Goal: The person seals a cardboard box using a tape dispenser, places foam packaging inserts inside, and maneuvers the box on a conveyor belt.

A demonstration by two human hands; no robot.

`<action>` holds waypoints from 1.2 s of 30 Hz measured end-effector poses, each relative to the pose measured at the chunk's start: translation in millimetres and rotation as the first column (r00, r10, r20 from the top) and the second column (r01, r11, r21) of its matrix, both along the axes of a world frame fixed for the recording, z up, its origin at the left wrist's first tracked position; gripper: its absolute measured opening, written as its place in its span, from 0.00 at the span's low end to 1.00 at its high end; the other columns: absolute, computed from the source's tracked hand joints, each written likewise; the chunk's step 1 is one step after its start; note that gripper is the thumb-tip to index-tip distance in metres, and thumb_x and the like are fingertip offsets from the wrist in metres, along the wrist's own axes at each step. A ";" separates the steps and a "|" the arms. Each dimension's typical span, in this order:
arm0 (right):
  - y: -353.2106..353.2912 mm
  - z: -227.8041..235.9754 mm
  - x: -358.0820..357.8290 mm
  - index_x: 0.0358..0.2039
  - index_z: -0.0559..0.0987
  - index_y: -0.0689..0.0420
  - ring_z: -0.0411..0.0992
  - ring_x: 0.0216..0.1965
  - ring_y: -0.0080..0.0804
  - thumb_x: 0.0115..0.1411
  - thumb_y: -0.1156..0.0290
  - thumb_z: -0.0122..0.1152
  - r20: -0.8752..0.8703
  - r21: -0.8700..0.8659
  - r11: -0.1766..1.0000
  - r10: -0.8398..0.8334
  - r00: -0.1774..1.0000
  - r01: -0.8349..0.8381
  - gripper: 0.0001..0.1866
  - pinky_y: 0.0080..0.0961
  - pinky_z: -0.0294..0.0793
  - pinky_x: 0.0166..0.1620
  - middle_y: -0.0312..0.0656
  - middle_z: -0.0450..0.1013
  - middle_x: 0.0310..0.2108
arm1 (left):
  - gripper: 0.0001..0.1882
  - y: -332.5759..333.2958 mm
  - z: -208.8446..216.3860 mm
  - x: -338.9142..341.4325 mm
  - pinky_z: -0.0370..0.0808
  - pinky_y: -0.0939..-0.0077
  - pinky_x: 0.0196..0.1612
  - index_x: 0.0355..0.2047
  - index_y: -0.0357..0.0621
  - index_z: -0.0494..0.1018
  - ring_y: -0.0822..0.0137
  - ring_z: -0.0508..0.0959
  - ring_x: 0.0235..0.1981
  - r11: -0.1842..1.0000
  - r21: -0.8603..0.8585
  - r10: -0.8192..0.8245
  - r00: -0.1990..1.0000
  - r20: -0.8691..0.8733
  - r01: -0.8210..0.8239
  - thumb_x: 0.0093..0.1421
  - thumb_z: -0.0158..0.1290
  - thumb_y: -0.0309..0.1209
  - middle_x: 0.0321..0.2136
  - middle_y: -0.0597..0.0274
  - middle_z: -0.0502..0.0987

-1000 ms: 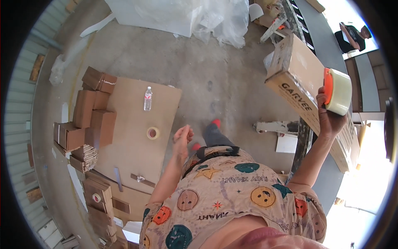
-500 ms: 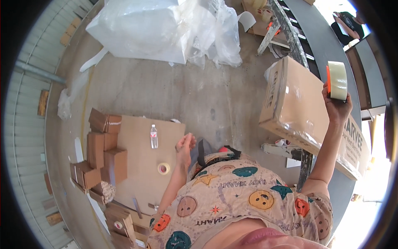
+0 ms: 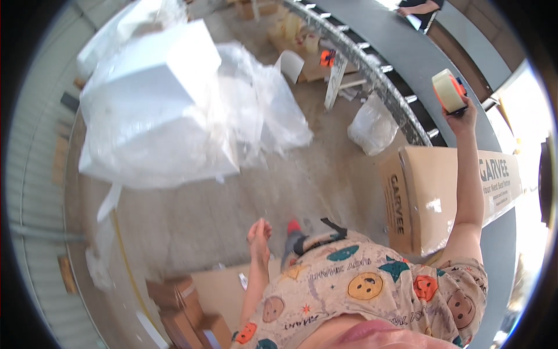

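My left hand (image 3: 260, 235) is loosely curled, how far closed I cannot tell, while rightward, nearer my right arm (image 3: 469, 192), the cardboard carton (image 3: 429, 195) lies lengthwise left to right, and beyond it my right hand (image 3: 461, 118) grips the tape dispenser (image 3: 449, 91).

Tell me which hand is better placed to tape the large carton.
Right, probably: the right hand grips the tape dispenser, and its forearm crosses in front of the large carton in this view. The left hand looks empty and farther away.
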State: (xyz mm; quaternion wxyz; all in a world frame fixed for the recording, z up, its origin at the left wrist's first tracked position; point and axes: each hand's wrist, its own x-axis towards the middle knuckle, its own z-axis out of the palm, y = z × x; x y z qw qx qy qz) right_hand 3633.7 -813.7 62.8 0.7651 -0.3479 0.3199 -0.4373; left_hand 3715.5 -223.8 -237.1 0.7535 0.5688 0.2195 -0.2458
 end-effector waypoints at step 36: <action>-382.8 -161.1 391.3 0.49 0.71 0.40 0.68 0.49 0.33 0.53 0.60 0.49 -0.053 0.405 0.851 -0.344 0.937 0.335 0.20 0.35 0.65 0.47 0.33 0.70 0.49 | 0.14 -418.7 28.7 515.0 0.71 0.81 0.33 0.38 0.39 0.74 0.76 0.74 0.29 0.880 0.199 -0.442 0.897 0.008 0.432 0.60 0.54 0.38 0.28 0.66 0.76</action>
